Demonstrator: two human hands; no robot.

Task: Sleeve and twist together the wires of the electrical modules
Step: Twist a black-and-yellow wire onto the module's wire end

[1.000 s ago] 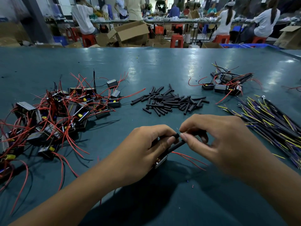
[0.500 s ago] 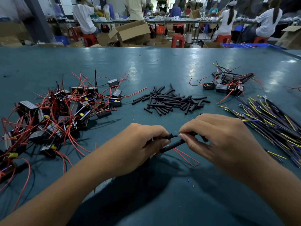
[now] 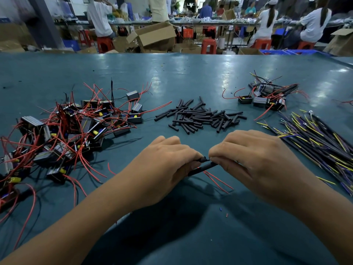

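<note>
The left hand (image 3: 162, 165) and right hand (image 3: 246, 159), both pinching the black sleeve (image 3: 203, 167), had closed together at 6 o'clock, sliding it further over the wire.

Your table (image 3: 191, 73) is a smooth teal sheet, semi-glossy, with light glare toward 12 o'clock and specks of debris on it. At 12 o'clock the sleeves (image 3: 200, 117) are matt black tubing, rubbery-looking plastic. The one you pinch, the held sleeve (image 3: 203, 166), has the same matt black finish. At 9 o'clock the modules (image 3: 57, 134) have dull black plastic cases, some with shiny metallic-looking faces and glossy yellow parts; their red wires (image 3: 89, 165) have smooth plastic insulation. At 3 o'clock the wire bundle (image 3: 321, 142) is dark plastic-coated with yellow and purple strands. Far back, the box (image 3: 152, 36) is plain matt brown cardboard, and the stools (image 3: 209, 45) are glossy red plastic.
</note>
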